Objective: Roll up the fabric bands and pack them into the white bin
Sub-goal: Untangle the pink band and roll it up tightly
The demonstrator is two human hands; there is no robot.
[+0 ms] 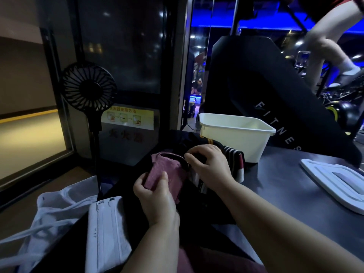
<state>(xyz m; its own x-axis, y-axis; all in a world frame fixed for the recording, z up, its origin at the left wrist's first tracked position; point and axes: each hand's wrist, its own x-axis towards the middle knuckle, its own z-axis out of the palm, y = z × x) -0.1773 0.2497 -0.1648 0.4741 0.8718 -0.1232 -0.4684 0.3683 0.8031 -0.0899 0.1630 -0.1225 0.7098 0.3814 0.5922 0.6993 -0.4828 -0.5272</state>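
— What lies nearest?
— A flat white mask pack (106,233), at the near left edge of the desk (285,184).
— And the hands?
— Just beyond it. The left hand (155,198) pinches the near end of a maroon band (167,170) between thumb and curled fingers (139,187). The right hand (210,166) sits at the band's far end, with its fingers bent onto the dark trim there, gripping it.
— Is the band rolled?
— I can't tell in this light. It lies on dark cloth between the two hands.
— More bands?
— Striped bands (233,154) are heaped behind the right hand, touching the white bin (236,134).
— Where is the bin?
— At the far side of the desk, upright and open. A white lid (334,182) lies well to its right.
— Farther off?
— A black fan (88,87) stands off to the left.
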